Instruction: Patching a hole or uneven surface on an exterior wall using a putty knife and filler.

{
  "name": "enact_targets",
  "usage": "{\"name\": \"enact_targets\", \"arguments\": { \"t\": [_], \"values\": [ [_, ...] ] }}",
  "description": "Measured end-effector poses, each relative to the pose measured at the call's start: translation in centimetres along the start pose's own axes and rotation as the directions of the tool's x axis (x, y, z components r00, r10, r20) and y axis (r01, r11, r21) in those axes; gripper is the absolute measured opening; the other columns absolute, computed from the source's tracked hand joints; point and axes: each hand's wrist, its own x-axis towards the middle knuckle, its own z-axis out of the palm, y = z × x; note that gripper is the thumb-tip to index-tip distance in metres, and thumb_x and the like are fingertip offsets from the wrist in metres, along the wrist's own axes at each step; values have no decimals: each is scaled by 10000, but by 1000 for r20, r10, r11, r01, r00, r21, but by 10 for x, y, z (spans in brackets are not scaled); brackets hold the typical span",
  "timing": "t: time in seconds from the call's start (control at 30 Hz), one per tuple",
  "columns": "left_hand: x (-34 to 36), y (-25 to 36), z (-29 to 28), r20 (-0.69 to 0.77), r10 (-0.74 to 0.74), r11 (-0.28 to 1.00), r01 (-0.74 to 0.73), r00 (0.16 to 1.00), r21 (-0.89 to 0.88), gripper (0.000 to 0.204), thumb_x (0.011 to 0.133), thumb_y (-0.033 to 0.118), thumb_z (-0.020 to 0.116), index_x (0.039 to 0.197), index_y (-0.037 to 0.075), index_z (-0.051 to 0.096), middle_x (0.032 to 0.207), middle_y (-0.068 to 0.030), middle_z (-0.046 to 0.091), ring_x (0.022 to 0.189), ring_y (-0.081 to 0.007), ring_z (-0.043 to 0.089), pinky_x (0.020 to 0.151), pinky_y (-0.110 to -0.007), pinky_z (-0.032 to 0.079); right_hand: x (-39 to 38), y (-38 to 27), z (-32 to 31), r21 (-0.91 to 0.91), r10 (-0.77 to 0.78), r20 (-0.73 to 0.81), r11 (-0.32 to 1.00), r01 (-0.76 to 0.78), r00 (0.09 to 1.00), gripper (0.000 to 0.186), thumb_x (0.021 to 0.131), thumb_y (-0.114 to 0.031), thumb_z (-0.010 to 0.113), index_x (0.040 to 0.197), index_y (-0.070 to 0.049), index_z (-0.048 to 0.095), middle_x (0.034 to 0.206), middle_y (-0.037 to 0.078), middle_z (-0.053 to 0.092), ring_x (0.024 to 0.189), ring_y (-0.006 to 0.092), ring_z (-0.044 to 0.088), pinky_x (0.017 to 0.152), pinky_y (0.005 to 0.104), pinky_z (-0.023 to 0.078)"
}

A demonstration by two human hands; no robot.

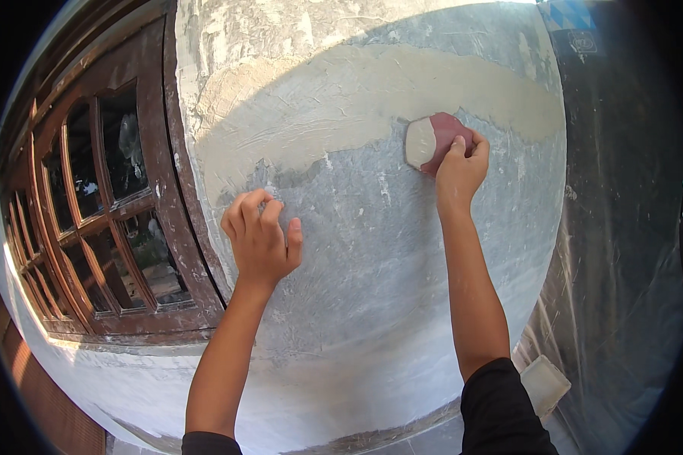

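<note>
Across most of the view stands a grey plastered wall (357, 250), its edges bent by the lens. To its right hangs a dark, translucent plastic sheet (622, 189), and to its left is a brown wooden window with glass panes (99, 224); both are partly lost in the black rim. On the upper wall runs a broad, uneven band of beige coating (341, 98). Two bare forearms rise from below and cover parts of the wall; the left black sleeve (209, 444) and the right black sleeve (501, 409) are cut off by the lower edge. A pale, square-looking object (544, 387) is half hidden behind the right sleeve, and its kind is hard to make out. The left hand (262, 231) is empty, with fingers loosely bent and apart; I cannot tell if they touch the wall. The right hand (463, 171) is closed on a flat maroon spreading plate (449, 130), just below the band, with some fingers hidden behind it. The plate's long axis lies nearly sideways; its beige-covered end points left, and its contact with the wall is unclear.
</note>
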Motion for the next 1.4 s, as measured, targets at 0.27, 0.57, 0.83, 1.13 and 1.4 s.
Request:
{"name": "enact_targets", "arguments": {
  "t": [0.27, 0.57, 0.83, 1.13, 1.4],
  "values": [
    [-2, -2, -1, 6, -6, 1000, 6, 1000, -11, 346, 882, 223, 581, 1164, 76, 444, 1174, -135, 501, 1139, -350, 434, 976, -490, 269, -30, -28, 45, -27, -173, 252, 982, 185, 952, 273, 920, -139, 551, 1153, 1, 580, 1075, 190, 660, 1029, 348, 624, 914, 426, 456],
    [1, 2, -1, 13, 23, 1000, -22, 1000, -22, 330, 862, 204, 593, 1137, 84, 457, 1148, -123, 520, 1128, -338, 442, 968, -483, 275, 23, 9, -30, -34, 0, -23, 999, -1, 1000, 255, 948, -111, 522, 1166, 13, 564, 1149, 171, 634, 1077, 289, 609, 938, 391, 463],
    [-13, 58, 15, 31, -10, 953, 19, 999, -302, 344, 828, 168, 613, 1124, 85, 457, 1100, -113, 525, 1076, -325, 454, 909, -467, 297, 3, 38, -102, -20, 85, 196, 996, -82, 977, 174, 988, -115, 506, 1100, 8, 557, 1044, 99, 599, 963, 172, 560, 885, 325, 453],
    [-44, 221, 53, 351, 63, 601, 245, 934, -761, 154, 771, 13, 615, 909, 65, 571, 753, -71, 550, 738, -242, 537, 712, -362, 393, 17, 80, -236, -201, 232, 194, 960, -193, 953, 127, 1026, -113, 471, 1092, -14, 517, 1002, 60, 569, 905, 112, 526, 836, 273, 444],
    [-95, 369, 79, 509, 202, 330, 432, 836, -840, 140, 774, -25, 611, 872, 64, 566, 708, -61, 569, 701, -234, 549, 684, -363, 411, 21, 114, -379, -423, 362, 95, 858, -291, 927, 101, 999, -64, 509, 1075, 0, 525, 967, 62, 601, 861, 108, 556, 794, 266, 461]
  ]
}}
